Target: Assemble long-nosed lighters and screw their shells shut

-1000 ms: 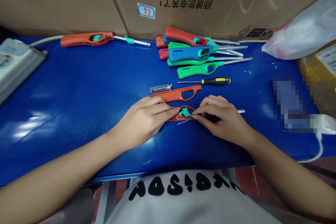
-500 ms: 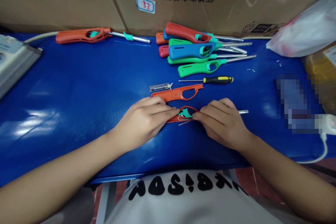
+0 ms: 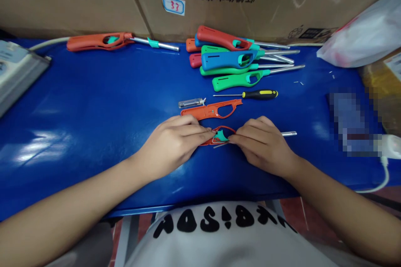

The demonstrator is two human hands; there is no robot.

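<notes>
Low in the middle of the table, both hands are closed on an opened orange lighter half with a teal trigger and thin wires inside. My left hand grips its handle end and covers most of it. My right hand pinches near the trigger and the nozzle end; a metal tube tip sticks out past the knuckles. Just beyond the hands lies the other orange shell half, hollow side up. A clear fuel tank rests beside it.
A screwdriver lies behind the shell. Several assembled lighters are piled farther back. One orange lighter lies back left. A cardboard box stands along the back. A plastic bag and a blurred-out object are at right.
My right hand has shifted very slightly to the left along the lighter half. The left hand stays where it was.
</notes>
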